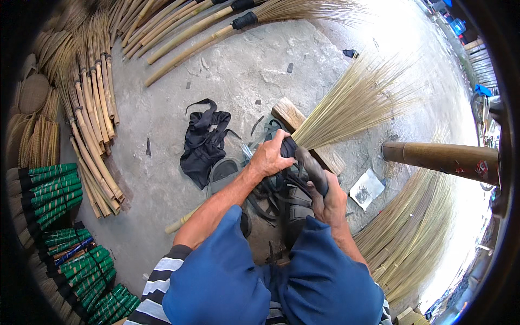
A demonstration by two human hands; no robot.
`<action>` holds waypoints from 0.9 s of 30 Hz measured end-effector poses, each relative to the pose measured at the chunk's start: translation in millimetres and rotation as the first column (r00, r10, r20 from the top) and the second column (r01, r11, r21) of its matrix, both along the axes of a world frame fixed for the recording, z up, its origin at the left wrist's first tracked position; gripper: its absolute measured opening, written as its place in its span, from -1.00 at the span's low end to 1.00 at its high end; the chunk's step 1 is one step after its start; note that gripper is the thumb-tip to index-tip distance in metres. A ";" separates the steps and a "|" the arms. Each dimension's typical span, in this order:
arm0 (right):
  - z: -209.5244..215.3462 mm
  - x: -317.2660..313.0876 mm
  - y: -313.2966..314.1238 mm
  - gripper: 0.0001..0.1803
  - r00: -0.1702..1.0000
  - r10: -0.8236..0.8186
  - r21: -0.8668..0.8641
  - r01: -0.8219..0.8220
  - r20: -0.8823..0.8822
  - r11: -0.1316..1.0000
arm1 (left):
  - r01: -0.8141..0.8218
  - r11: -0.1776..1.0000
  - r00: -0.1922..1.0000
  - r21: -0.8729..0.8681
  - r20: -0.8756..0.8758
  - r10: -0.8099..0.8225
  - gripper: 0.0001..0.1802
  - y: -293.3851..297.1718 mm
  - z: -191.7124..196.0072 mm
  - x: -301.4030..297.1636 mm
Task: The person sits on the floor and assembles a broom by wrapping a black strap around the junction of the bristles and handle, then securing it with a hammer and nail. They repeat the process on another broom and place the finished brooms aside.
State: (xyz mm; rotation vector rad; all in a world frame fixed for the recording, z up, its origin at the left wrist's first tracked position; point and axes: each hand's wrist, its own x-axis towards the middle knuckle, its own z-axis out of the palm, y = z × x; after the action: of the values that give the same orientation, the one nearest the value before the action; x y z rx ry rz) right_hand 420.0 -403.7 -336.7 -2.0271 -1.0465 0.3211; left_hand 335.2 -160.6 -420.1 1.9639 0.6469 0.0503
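A grass broom (352,105) lies slanted with its pale bristles fanned toward the far right, across a wooden block (290,114). My left hand (272,154) is closed around its dark-bound neck (288,147). Against that neck, my right hand (330,203) is curled, with a smooth dark grey piece (312,170) along its index finger. Whether that piece is a finger cover or a held thing, I cannot tell, and the palm is hidden. Dark strips (265,200) lie tangled below my hands. A bamboo pole end (181,222) shows beside my left forearm.
Black cloth (206,141) lies on the concrete left of my hands. Several bamboo-handled brooms (197,49) lie behind and at left. Green-wrapped bundles (57,189) stack at near left. Loose grass (411,227), a bamboo post (439,158) and a white sheet (366,189) are at right.
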 end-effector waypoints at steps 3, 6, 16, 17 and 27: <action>-19.4 11.5 10.7 -0.67 0.998 0.067 0.027 -0.066 -0.023 0.997 | -0.008 1.000 1.000 -0.023 -0.011 0.008 -0.10 2.1 0.1 0.8; -41.2 20.0 9.4 -0.72 0.993 -0.050 -0.313 0.013 -0.110 0.950 | -0.018 0.996 0.998 -0.093 -0.068 0.011 -0.13 6.0 -0.4 -0.4; -59.1 -9.8 -126.7 -0.69 0.857 -0.403 -0.532 0.189 -0.320 0.825 | -0.073 0.996 0.997 -0.044 0.023 0.074 -0.11 -3.8 13.5 -11.0; -61.3 -15.4 -140.1 -0.68 0.870 -0.384 -0.514 0.187 -0.308 0.837 | -0.092 0.995 0.993 -0.027 0.067 0.093 -0.12 -8.4 17.3 -16.3; -40.8 -12.4 -68.8 -0.52 0.980 -0.197 -0.210 0.184 -0.041 0.960 | -0.094 0.993 0.996 0.077 0.010 0.093 -0.13 -37.1 27.7 -43.8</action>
State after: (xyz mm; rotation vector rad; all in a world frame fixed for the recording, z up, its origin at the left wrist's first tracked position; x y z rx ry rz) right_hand 407.6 -472.4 -377.5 -2.2681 -0.7991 0.4014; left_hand 291.4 -197.8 -392.4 2.0063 0.7425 0.1411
